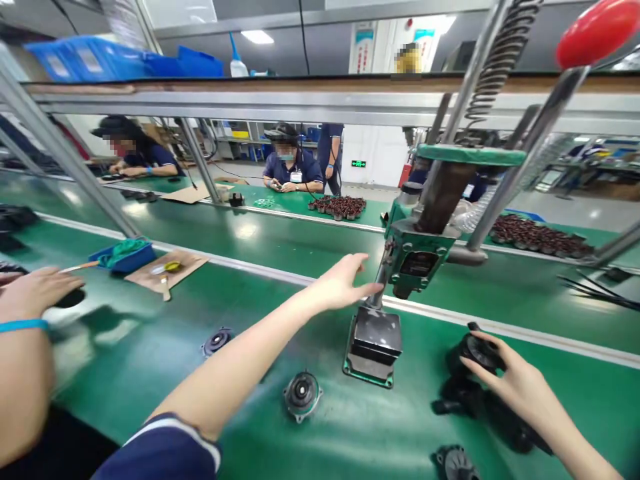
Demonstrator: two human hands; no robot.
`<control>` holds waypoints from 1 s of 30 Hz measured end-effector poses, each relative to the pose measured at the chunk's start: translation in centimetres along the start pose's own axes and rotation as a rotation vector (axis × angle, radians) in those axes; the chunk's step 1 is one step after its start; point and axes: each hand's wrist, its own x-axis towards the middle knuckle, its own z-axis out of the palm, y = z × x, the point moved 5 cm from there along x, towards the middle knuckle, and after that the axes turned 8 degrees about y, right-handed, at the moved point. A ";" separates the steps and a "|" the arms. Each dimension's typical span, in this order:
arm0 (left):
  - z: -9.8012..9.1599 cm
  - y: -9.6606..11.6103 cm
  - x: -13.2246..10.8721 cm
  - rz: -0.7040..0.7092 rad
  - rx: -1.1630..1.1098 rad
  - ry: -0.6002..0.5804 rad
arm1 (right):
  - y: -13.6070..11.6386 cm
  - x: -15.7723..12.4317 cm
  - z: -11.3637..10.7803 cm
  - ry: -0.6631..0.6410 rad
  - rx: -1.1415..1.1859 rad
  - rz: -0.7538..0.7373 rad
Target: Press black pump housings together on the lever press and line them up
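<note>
My left hand [345,283] is stretched forward with its fingers spread, its tips just beside the ram of a green hand press [417,250]; it holds nothing. Below the ram sits the press's dark block on a green base [373,343]. My right hand [507,383] rests at the lower right, fingers curled over a black round motor part [475,350] on the green table [350,433]. Whether other black pieces lie under that hand I cannot make out.
Round grey-black caps [301,395] [216,341] [455,463] lie on the table. The press lever has a red knob [595,30]. Another person's hand with a blue wristband [35,293] is at the far left, near a blue tray [125,257]. Workers sit across, with piles of coppery parts [540,237].
</note>
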 end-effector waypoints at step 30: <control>-0.8 -9.8 -17.9 -0.114 0.291 0.007 | -17.7 -14.9 4.7 0.080 0.028 -0.368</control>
